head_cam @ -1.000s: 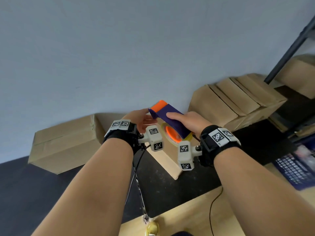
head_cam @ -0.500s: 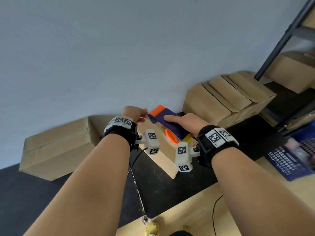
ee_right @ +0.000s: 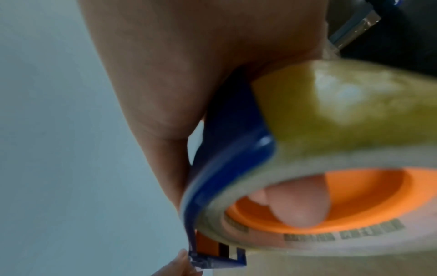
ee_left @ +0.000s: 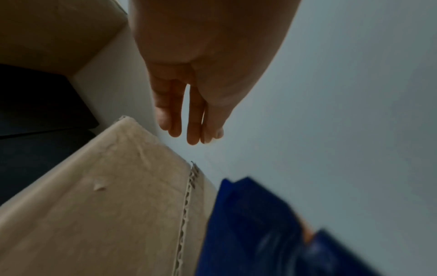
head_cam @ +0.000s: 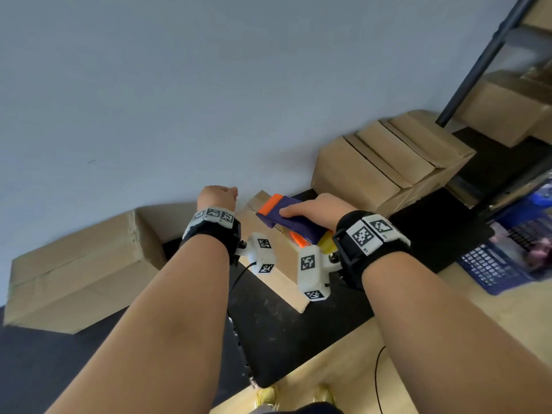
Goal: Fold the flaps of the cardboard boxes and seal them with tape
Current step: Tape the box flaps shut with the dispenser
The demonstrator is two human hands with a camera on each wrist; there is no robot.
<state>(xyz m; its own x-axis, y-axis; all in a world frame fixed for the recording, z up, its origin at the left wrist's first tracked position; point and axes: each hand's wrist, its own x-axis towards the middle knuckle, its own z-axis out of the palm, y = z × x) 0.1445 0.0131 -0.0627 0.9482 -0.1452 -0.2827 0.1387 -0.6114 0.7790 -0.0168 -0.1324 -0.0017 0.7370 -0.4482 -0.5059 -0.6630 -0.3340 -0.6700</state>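
Note:
A small cardboard box (head_cam: 263, 234) stands on a black mat, its top seam facing me. My right hand (head_cam: 316, 209) grips a blue tape dispenser (head_cam: 291, 218) with an orange tip, held over the box top. In the right wrist view my fingers sit in the orange core of the yellowish tape roll (ee_right: 343, 121). My left hand (head_cam: 218, 198) is past the box's far edge, near the wall. In the left wrist view its thumb presses against the fingertips (ee_left: 194, 134) in a pinch. A faint clear strip runs from them toward the box (ee_left: 106, 205) and the dispenser (ee_left: 260, 233).
A taped box (head_cam: 80, 264) lies at the left against the grey wall (head_cam: 209, 85). Several stacked boxes (head_cam: 388, 168) sit at the right by a black shelf post (head_cam: 484, 61). A blue crate (head_cam: 504, 261) is on the wooden floor beside the black mat (head_cam: 298, 339).
My left hand has left the dispenser's orange tip and drawn away to the left, toward the wall. My right hand still holds the dispenser over the box.

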